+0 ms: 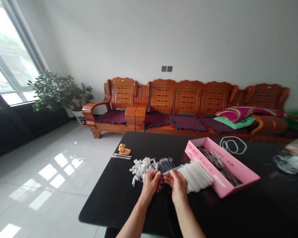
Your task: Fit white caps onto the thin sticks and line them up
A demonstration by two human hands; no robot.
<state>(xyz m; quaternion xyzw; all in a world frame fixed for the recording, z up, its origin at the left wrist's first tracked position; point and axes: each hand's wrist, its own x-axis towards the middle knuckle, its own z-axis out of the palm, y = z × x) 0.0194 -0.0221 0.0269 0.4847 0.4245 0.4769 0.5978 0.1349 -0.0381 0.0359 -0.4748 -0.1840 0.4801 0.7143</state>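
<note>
Two bare hands are working close together above the glossy black surface (101,201): the right hand (179,185) is pinching a slim grey stick (172,170) between thumb and fingers, while the left hand (150,183) is curling nearly closed at its near end; whether it is gripping anything is impossible to tell. Behind them a bundle of thin dark rods (166,164) is lying between a heap of short white plastic pieces (140,167) and a row of translucent white tubes (197,177). Because these are lying loose and close, a brushing wrist could be scattering them or mixing the piles; a weak pinch could be letting the stick slip. Counting: one held stick, one pink cardboard box (217,178), two grey pen-like sticks (121,156) and one yellow-orange duck figure (122,148) are showing; the pieces, rods and tubes are overlapping too much to count.
</note>
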